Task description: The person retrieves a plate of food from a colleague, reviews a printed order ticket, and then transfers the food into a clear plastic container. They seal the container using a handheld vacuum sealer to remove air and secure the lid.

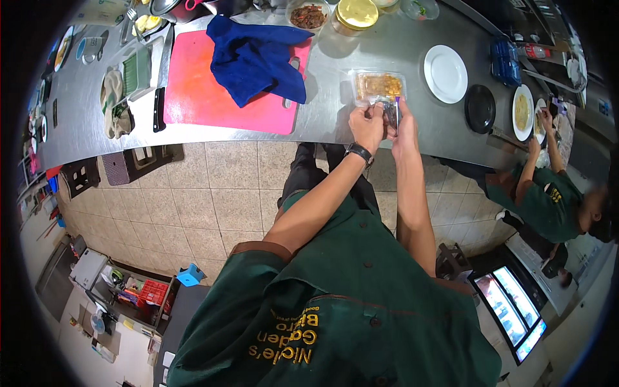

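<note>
On the steel counter a clear plastic clamshell box (379, 86) holds yellow-orange food. My left hand (366, 126) and my right hand (405, 128) meet just in front of it, at the counter's near edge. Between my fingers is a small clear packet (390, 116) with dark contents and a purple strip near its right side. Both hands pinch the packet; its lower part is partly hidden by fingers. The packet overlaps the near rim of the box in this view, and I cannot tell if they touch.
To the left, a blue cloth (261, 58) lies on a pink cutting board (193, 87), beside a black-handled knife (159, 110). A white plate (445, 74) and black plate (479, 109) are to the right. A co-worker's hands (539, 135) are at plates further right. Glass jar (355, 17) behind.
</note>
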`<control>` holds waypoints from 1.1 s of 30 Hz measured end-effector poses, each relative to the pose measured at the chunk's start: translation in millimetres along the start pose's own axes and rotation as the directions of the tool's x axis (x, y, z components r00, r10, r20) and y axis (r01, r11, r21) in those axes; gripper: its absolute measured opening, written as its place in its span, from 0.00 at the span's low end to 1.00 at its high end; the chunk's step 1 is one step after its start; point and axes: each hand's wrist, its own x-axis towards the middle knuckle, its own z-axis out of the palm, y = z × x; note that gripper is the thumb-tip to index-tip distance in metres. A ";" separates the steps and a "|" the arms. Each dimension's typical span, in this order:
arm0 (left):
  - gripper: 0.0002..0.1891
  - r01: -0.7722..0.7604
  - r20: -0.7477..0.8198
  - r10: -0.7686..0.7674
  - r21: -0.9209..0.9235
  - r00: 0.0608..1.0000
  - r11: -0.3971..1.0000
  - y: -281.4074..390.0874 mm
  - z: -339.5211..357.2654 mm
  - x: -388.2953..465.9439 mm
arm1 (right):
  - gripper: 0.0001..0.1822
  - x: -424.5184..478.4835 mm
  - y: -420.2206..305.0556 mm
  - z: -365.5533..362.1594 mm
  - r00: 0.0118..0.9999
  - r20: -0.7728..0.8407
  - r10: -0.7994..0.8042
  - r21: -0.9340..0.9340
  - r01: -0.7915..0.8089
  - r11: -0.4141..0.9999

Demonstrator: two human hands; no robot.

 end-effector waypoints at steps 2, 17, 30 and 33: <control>0.11 0.007 0.014 -0.007 0.003 1.000 1.000 4.8 0.9 -3.2 | 0.24 -3.0 -3.9 1.2 1.000 -0.012 0.009 -0.035 -0.009 0.999; 0.14 0.228 0.178 -0.222 -0.015 0.959 0.974 36.2 -3.0 -11.2 | 0.21 -5.5 -2.6 2.9 0.997 0.066 -0.045 -0.183 0.057 0.981; 0.15 0.162 0.216 -0.173 0.071 0.961 0.984 9.5 -13.1 6.1 | 0.20 2.0 5.8 7.8 1.000 0.013 -0.012 -0.156 0.014 0.988; 0.15 0.181 0.240 -0.226 0.197 0.944 0.964 17.1 -27.2 19.8 | 0.22 -6.2 -5.0 4.6 0.987 0.069 0.146 -0.234 -0.127 0.964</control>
